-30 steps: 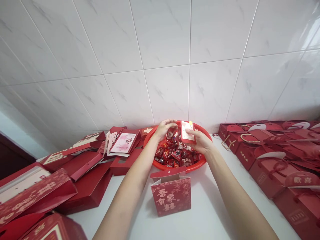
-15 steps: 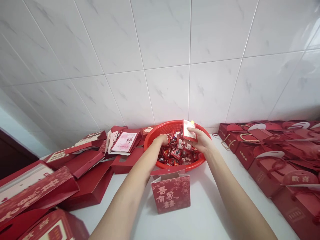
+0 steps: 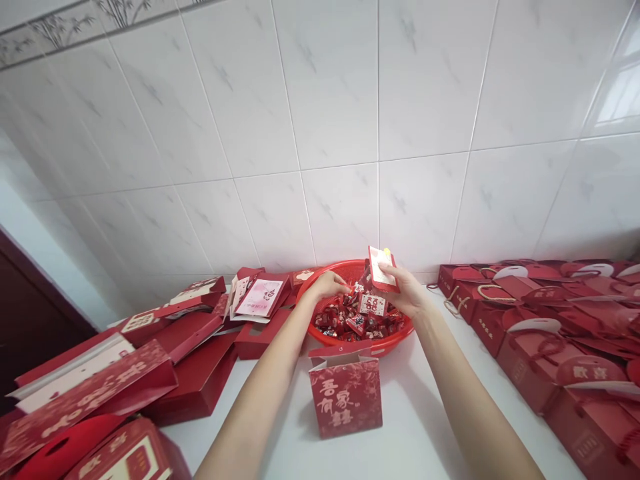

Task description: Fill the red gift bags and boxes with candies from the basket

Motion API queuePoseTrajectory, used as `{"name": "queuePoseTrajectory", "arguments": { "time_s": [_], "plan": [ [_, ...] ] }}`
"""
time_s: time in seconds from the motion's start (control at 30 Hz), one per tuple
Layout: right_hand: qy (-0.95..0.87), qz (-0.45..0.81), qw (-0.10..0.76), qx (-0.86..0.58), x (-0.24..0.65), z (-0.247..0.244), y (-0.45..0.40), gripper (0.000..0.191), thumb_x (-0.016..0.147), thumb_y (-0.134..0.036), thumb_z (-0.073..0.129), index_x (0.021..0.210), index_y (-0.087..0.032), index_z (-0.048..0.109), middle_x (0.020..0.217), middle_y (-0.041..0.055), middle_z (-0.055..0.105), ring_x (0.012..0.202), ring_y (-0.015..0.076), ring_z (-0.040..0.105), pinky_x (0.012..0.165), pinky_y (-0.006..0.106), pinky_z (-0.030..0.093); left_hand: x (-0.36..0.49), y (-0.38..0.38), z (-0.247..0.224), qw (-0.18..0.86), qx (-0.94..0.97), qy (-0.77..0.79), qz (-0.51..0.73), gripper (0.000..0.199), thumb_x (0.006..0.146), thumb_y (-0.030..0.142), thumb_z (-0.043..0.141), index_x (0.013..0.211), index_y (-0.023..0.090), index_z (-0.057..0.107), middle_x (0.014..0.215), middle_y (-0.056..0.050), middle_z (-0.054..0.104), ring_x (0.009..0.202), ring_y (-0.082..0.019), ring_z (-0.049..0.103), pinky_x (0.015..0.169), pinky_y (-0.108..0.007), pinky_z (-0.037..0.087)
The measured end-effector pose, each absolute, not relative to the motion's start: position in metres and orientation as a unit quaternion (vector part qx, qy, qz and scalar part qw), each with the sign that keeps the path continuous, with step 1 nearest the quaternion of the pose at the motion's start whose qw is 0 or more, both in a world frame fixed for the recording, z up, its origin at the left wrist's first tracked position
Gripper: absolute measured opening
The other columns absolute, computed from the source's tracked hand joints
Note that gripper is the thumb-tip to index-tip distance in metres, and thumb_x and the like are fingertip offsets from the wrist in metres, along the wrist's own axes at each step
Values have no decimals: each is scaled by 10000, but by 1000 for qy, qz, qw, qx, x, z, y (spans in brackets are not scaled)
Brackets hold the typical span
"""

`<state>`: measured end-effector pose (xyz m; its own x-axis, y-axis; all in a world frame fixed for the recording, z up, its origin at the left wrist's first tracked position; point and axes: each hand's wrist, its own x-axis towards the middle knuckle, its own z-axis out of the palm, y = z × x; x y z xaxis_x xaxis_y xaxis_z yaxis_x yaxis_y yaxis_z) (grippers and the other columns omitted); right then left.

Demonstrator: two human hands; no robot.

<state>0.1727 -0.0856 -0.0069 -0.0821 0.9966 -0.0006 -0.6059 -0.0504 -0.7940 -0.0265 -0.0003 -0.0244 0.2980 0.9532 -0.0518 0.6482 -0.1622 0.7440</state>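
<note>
A red plastic basket [image 3: 389, 343] full of wrapped candies [image 3: 356, 321] stands against the wall, and both my hands are over it. My left hand [image 3: 329, 285] is above its left side with fingertips pinched together; I cannot make out what is between them. My right hand [image 3: 407, 291], at the right side, grips a flat red-and-white packet [image 3: 381, 267] with a bit of yellow at its top. Below that hand is a white packet with red characters [image 3: 373, 305]. In front of the basket a red paper gift box [image 3: 346, 400] stands upright with its top open.
Several red gift boxes with rope handles [image 3: 530, 347] stand in rows on the right. Red boxes [image 3: 195, 380] lie piled at the left, a pink card [image 3: 260, 297] on one. The tiled wall [image 3: 340, 213] rises behind the white tabletop [image 3: 400, 427].
My left hand has lifted a little out of the candies, toward the basket's rim. My right hand still holds the packet. The view has tilted up slightly.
</note>
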Motion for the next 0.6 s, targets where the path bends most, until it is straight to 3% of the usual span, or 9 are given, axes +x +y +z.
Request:
{"name": "queuePoseTrajectory", "arguments": {
  "time_s": [0.13,0.33,0.53,0.6],
  "plan": [
    [-392,646,595,-275,174,7,-100,283,622,-263,856,841,-176,700,786,28,716,689,153,647,642,254,538,-33,-43,-5,424,701,440,369,248,738,324,764,914,149,759,984,-83,777,937,-211,708,897,-330,531],
    [-469,609,588,-251,162,29,-135,333,636,-307,874,891,-161,717,851,52,731,743,162,666,681,259,543,-39,-118,17,411,671,354,506,352,727,430,790,946,157,752,1018,-86,771,973,-240,700,934,-381,532],
    [-537,577,565,-242,155,40,-162,346,688,-342,850,952,-174,703,879,56,732,740,181,685,667,300,565,-49,-159,22,422,670,347,503,409,798,374,760,1144,183,655,1054,-83,744,1023,-239,688,910,-375,548],
    [-553,567,556,-252,157,41,-169,340,690,-349,848,941,-172,701,854,52,726,721,184,684,630,299,565,-58,-169,23,407,693,345,484,362,832,377,730,1130,198,628,1091,-81,723,1049,-235,675,919,-376,542]
  ]
}}
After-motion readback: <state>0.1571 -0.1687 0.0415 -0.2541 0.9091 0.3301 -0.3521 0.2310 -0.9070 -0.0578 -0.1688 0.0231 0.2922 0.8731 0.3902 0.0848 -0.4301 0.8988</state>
